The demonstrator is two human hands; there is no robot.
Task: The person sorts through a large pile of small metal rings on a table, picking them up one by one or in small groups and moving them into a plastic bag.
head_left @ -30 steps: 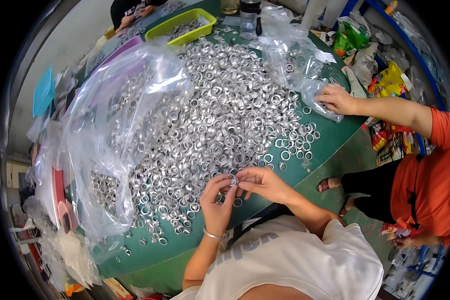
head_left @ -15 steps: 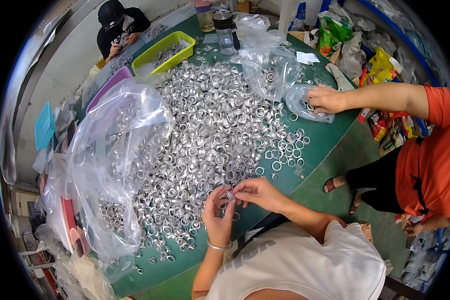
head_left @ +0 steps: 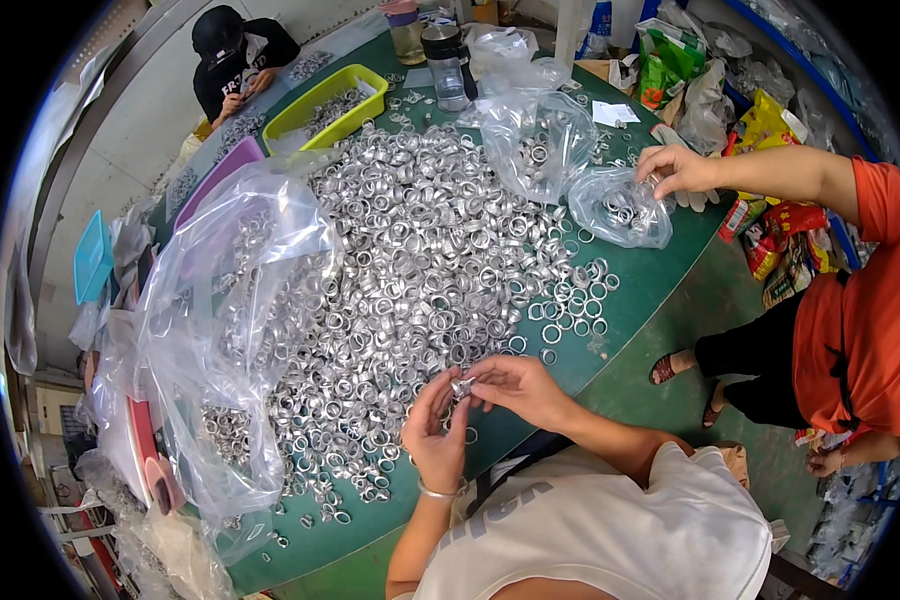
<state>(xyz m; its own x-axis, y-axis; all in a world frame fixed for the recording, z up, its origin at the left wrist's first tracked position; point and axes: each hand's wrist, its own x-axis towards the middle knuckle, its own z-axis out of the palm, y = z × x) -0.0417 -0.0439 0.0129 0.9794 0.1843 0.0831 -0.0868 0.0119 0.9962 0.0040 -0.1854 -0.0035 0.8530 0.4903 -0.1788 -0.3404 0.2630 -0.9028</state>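
Both my hands meet over the near edge of a big heap of silver metal rings [head_left: 410, 260]. Between my fingertips is a small silver ring [head_left: 462, 387]; its exact form is partly covered by the fingers. My left hand [head_left: 436, 432] pinches it from the left, thumb and fingers closed. From the right, my right hand [head_left: 515, 388] grips the same ring between thumb and fingertips. Loose rings [head_left: 575, 300] lie scattered to the right of the heap on the green table [head_left: 630, 290].
Clear plastic bags [head_left: 210, 330] cover the heap's left side. A green-yellow basket [head_left: 375, 102] and a purple tray [head_left: 220, 180] stand behind. At right, a co-worker's hand [head_left: 675, 170] is over a bag of rings [head_left: 620, 225]. Another person [head_left: 235, 65] sits far left. A dark-lidded bottle [head_left: 450, 75] stands at the back.
The ring between my fingertips has turned and shows more of itself. My hands stay nearly in place. The co-worker's hand has lifted up and right from the bag of rings.
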